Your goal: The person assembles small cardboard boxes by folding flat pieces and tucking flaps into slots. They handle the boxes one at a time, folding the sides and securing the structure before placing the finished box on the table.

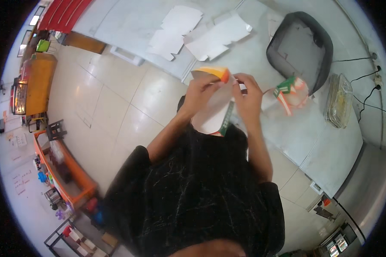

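Between my hands, close to my body, is a partly folded cardboard food box (211,119), white inside with green, orange and yellow print outside. My left hand (196,97) is closed on its upper left part, fingers bent around the card edge. My right hand (248,96) pinches the card at its upper right side, thumb toward the left hand. Just right of my right hand, on the table, lies another printed piece of cardboard packaging (292,97) in green, orange and white. Two flat white cardboard blanks (176,32) (218,36) lie farther off on the table.
A dark tub (326,51) stands at the far right of the grey-white table (302,137). Near it sits a clear plastic-wrapped stack (339,102), with cables and wall sockets (376,79) behind. Tiled floor (116,98) extends left toward an orange-framed stand (68,171).
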`<action>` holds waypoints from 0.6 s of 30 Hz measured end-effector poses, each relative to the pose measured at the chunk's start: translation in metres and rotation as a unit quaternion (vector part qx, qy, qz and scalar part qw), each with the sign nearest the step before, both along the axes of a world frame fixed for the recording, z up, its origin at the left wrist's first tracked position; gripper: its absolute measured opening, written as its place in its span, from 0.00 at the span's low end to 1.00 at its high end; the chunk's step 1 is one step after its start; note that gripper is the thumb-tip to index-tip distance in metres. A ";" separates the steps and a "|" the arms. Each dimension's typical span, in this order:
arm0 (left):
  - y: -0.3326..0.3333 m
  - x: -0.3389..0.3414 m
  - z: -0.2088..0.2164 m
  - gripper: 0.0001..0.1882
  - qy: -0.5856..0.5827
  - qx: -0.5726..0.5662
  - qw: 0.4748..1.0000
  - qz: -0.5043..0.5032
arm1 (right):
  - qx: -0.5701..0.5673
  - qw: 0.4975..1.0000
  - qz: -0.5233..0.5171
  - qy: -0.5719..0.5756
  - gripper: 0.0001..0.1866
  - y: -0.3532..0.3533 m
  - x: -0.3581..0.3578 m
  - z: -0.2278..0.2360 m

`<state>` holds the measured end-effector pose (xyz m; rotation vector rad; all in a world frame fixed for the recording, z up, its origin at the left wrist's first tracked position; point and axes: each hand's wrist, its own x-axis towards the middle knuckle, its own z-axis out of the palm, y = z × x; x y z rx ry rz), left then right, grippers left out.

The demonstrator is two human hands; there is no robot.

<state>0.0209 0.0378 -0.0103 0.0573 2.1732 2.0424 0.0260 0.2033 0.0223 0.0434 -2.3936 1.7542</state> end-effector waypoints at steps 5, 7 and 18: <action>0.007 -0.002 0.005 0.10 0.006 -0.007 1.000 0.021 | -0.009 0.999 0.003 0.038 0.08 -0.002 -0.003 0.002; 0.007 -0.002 0.001 0.10 0.015 -0.002 0.999 0.030 | -0.014 0.999 0.000 0.046 0.07 -0.003 -0.003 0.003; 0.006 -0.002 -0.001 0.09 0.049 0.035 0.997 0.047 | 0.039 0.996 0.008 0.085 0.07 -0.005 -0.003 0.014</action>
